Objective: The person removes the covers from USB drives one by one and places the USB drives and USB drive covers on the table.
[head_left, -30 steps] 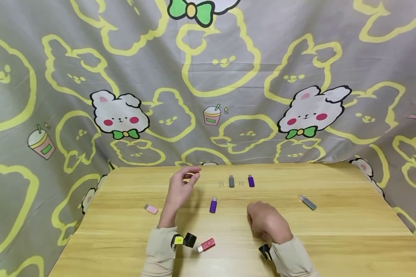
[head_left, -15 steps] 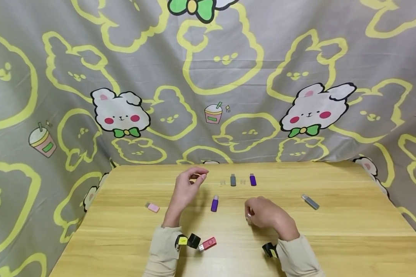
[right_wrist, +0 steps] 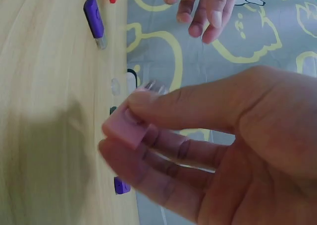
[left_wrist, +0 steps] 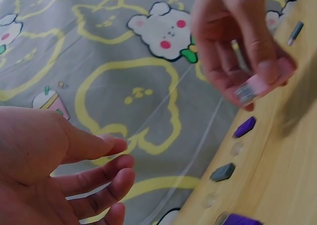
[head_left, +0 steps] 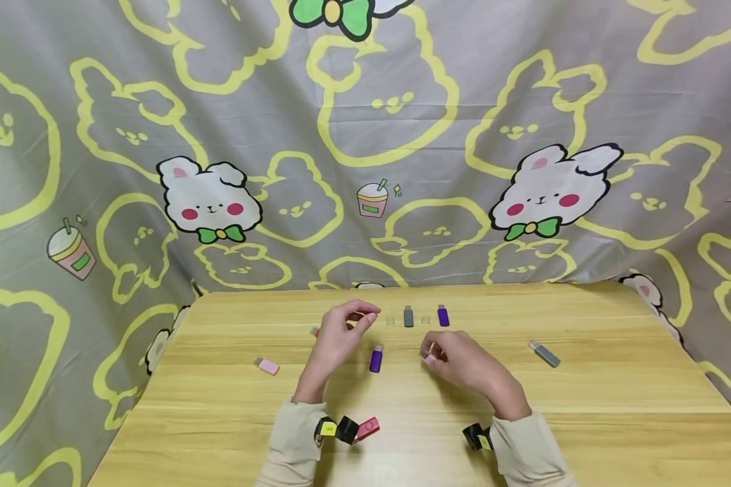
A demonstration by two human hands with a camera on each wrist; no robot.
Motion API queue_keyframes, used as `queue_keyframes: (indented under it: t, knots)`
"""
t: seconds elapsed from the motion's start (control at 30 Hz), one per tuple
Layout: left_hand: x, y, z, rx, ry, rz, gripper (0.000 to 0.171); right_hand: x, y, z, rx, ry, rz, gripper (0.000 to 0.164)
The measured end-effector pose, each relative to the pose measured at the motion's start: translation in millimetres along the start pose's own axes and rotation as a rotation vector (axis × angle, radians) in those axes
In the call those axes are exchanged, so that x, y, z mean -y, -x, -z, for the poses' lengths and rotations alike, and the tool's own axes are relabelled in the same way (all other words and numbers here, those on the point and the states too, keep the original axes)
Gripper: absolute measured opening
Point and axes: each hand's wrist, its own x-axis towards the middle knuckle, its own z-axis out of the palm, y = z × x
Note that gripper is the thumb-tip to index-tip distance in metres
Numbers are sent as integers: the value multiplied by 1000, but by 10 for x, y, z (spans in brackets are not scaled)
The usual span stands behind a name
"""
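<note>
Grey cloth printed with yellow animal outlines (head_left: 365, 81) backs a yellowish wood-grain tabletop (head_left: 615, 392). Right hand (head_left: 466, 362): thumb and fingers pinch a small pink rectangular USB stick (right_wrist: 124, 130), held above the tabletop, its shiny end exposed beside the thumb. Left hand (head_left: 341, 333): relaxed and free, thumb and fingers parted. Between the two hands, a slim purple USB stick (head_left: 375, 360) lies on the tabletop; a slim grey USB stick (head_left: 409, 317) lies farther back.
</note>
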Motion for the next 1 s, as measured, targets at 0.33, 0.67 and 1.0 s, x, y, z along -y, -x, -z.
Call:
queue_keyframes:
  t: [0.33,0.67,1.0]
  knots:
    - [-95,32,-170,178,11,-36,13,24,-54,24,-140,-64,118,8]
    - [-127,25,-223,255,71,-57,16,44,-72,30,-234,-100,138,4]
    - [-111,23,-285,237,106,-52,8,53,-80,30,-242,-111,173,4]
